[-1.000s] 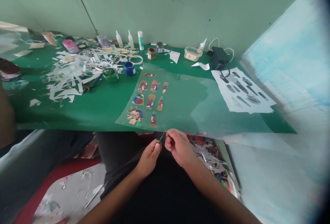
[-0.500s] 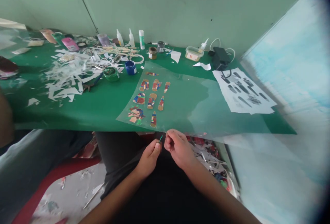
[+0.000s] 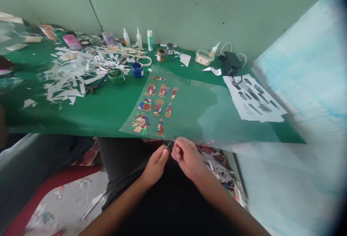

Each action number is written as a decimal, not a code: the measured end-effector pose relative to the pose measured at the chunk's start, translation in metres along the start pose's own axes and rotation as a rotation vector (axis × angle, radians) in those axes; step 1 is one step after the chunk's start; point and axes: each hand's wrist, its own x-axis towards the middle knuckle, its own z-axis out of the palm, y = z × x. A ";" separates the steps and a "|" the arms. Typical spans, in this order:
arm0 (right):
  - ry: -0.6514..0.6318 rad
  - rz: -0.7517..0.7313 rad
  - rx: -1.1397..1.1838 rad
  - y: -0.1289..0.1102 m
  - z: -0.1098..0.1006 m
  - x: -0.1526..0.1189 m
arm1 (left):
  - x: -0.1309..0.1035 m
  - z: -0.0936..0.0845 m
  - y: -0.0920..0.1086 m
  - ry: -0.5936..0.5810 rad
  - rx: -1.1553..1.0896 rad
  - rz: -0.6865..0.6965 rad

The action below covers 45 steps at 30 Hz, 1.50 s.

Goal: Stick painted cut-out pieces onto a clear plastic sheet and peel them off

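Green wall (image 3: 189,9) is being met by the far side of a green table (image 3: 92,118), over whose front edge a clear sheet (image 3: 208,105) is being draped. Just below that edge, both forearms are being angled inward and up from the bottom of the view, and the hands are being kept near each other. By the left hand (image 3: 155,163), a green sliver (image 3: 168,144) is being clamped between thumb and curled fingers, its tip being pointed up toward the sheet. The right hand (image 3: 188,158) is being turned with its fingers folded in, thumb and fingertips being brought together just beside the sheet's edge; whether anything thin is being gripped there cannot be told.

Colored pieces (image 3: 158,107) are being borne on the left part of the sheet, above the hands. Beyond them, a blue jar (image 3: 137,70) and a green jar (image 3: 116,76) are being flanked by white scraps (image 3: 65,80).

The lower end of the sliver is being hidden by the left hand. Another person's arm (image 3: 2,127) is being cut off by the left border. Under the table, a heap of scraps (image 3: 217,160) is being partly covered by the right forearm, its contents being too jumbled to make out.
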 end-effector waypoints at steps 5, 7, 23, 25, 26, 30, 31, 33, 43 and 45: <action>-0.034 0.008 -0.014 -0.006 0.005 -0.005 | 0.003 0.001 -0.002 -0.016 -0.048 0.005; -0.046 0.003 -0.024 -0.007 0.007 -0.007 | 0.006 0.002 -0.001 -0.014 -0.063 0.010; -0.098 -0.006 0.100 -0.032 0.018 -0.022 | 0.028 0.019 0.032 0.066 -0.008 0.087; -0.097 -0.001 0.104 -0.035 0.017 -0.022 | 0.029 0.020 0.034 0.085 0.009 0.095; -0.096 0.005 0.107 -0.037 0.017 -0.022 | 0.030 0.020 0.034 0.093 0.016 0.098; -0.095 0.024 0.112 -0.038 0.016 -0.022 | 0.030 0.021 0.035 0.113 0.038 0.085; -0.101 0.023 0.111 -0.038 0.016 -0.023 | 0.030 0.021 0.035 0.123 0.042 0.077; -0.117 0.019 0.098 -0.036 0.017 -0.025 | 0.031 0.022 0.033 0.151 0.048 0.060; -0.128 0.052 0.063 -0.024 0.007 -0.032 | 0.037 0.021 0.023 0.168 0.015 0.003; -0.128 0.059 0.068 -0.017 0.001 -0.032 | 0.036 0.022 0.022 0.155 0.007 -0.001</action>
